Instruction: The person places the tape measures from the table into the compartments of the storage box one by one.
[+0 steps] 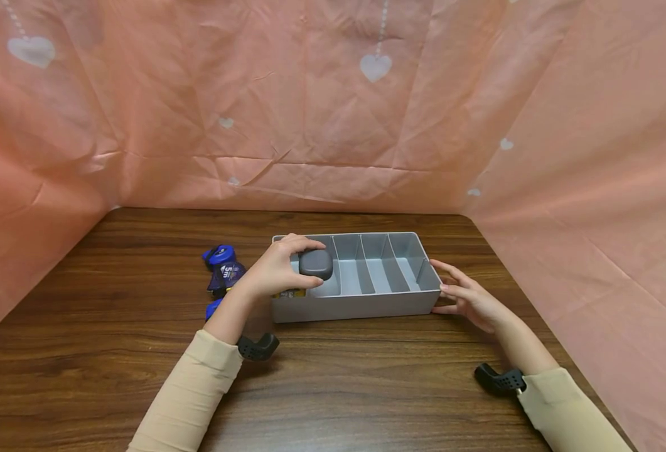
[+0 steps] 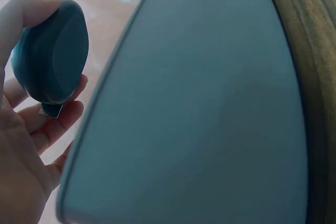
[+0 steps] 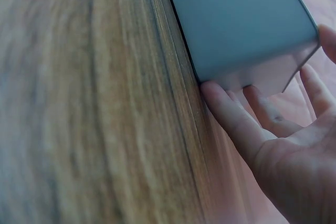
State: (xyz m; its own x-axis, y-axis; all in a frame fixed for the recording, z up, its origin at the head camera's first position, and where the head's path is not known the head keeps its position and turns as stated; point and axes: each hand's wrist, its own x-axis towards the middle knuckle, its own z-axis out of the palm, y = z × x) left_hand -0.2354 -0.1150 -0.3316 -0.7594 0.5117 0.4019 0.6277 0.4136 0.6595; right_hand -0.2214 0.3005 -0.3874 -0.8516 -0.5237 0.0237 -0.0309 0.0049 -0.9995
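One dark rounded case [image 1: 316,264] is pinched in the left hand [image 1: 276,269] above the tray [image 1: 358,306]; the right hand [image 1: 475,302], fingers extended, touches the tray's right end.

A person's sleeved left arm [image 1: 190,386] and right arm [image 1: 570,408] reach forward, angled inward. The left hand [image 1: 279,269], raised, grips with thumb [image 1: 309,282] and fingers [image 1: 303,242] curved toward each other in a C. The right hand [image 1: 476,302], farther out, faces it, fingers [image 1: 450,270] loosely bent, spread apart and pointing to the person's left.
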